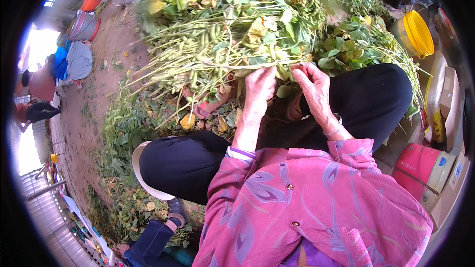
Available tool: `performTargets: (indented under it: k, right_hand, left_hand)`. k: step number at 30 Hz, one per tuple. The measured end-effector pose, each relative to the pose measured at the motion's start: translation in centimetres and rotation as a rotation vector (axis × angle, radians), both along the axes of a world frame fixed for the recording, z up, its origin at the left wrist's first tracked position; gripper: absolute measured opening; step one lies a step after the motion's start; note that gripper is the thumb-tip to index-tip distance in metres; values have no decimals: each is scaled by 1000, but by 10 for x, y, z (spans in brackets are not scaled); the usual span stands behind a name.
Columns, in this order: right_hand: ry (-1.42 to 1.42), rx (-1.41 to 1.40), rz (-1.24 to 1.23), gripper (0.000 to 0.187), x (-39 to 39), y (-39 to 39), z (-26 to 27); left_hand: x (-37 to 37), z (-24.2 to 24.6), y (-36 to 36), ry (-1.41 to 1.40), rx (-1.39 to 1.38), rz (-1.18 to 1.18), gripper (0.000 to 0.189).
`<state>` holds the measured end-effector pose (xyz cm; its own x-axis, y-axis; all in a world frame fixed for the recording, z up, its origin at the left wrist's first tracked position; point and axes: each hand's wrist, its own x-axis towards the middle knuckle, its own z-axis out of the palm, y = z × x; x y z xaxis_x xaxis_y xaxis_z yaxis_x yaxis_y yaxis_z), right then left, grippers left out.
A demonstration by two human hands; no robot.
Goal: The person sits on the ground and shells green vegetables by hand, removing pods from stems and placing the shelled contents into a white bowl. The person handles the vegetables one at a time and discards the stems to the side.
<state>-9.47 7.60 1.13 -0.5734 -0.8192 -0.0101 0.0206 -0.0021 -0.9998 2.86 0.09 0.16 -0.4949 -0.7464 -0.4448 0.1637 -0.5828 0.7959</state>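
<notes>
Between my knees and beyond them lies a large heap of cut bean plants (pixel 207 40) with green pods, thin stems and yellowing leaves. My left hand (pixel 261 83) has its fingers closed on a pale bean stem (pixel 230 66) that runs across the heap to both sides of it. Just to the right, my right hand (pixel 311 79) pinches near the right end of that stem, thumb against fingers. Something small and dark red shows between its fingertips; I cannot tell what it is. A gap with leaves separates the two hands.
At the right stand a yellow bucket (pixel 419 34), a pink and white container (pixel 419 172) and cardboard boxes (pixel 449 109). Buckets (pixel 84 26) and a blue bag (pixel 60 63) are at the upper left. Another person's leg (pixel 150 241) is at the lower left; a further person (pixel 39 112) is farther off.
</notes>
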Motion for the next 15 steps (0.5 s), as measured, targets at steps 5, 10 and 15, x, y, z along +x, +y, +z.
performTargets:
  k: [5, 10, 15]
  right_hand:
    - [167, 0, -6, 23, 16, -5, -10]
    - [-224, 100, 203, 23, 5, -5, -13]
    - [-424, 102, 93, 23, 4, -2, -32]
  left_hand:
    - [1, 0, 2, 86, 12, -30, 14]
    - [-1, 3, 4, -5, -49, -29, 19]
    - [9, -1, 2, -64, -200, -90, 20]
